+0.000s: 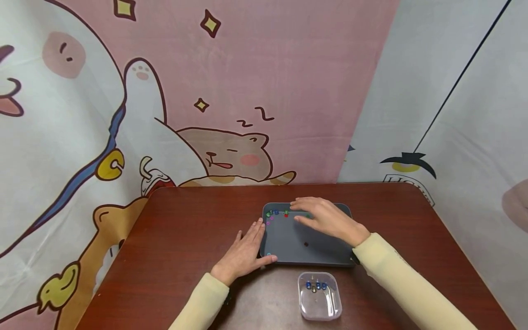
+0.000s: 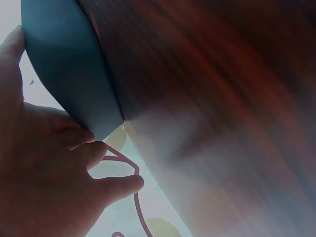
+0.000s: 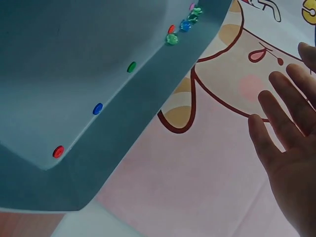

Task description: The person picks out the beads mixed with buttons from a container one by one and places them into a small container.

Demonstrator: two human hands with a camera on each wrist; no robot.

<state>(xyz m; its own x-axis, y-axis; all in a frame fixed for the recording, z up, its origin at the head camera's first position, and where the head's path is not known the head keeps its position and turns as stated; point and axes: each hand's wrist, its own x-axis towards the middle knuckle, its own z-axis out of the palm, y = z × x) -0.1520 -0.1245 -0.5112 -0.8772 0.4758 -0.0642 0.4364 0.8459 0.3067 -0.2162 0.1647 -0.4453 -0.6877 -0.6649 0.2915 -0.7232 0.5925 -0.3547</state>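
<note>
A shallow dark grey tray (image 1: pixel 288 247) lies on the table. My left hand (image 1: pixel 243 254) rests against its left side, fingers extended, thumb at the near left corner. Above the tray's far side hovers my right hand (image 1: pixel 327 220), fingers stretched out and holding nothing. The right wrist view shows small pieces along one tray wall: a red button (image 3: pixel 58 151), a blue button (image 3: pixel 98 108), a green button (image 3: pixel 131 66), a clear green bead (image 3: pixel 172 39) and a blue bead (image 3: pixel 185 25). Pink rings (image 1: pixel 268 223) lie near the far left corner. My right hand partly hides the tray's far side.
In front of the tray stands a clear plastic box (image 1: pixel 319 309) holding several blue beads (image 1: pixel 318 285) and a yellowish one. A small dark piece (image 1: pixel 306 244) lies inside the tray. The brown table (image 1: pixel 198 215) ends at a printed cloth (image 1: pixel 297 91) behind it.
</note>
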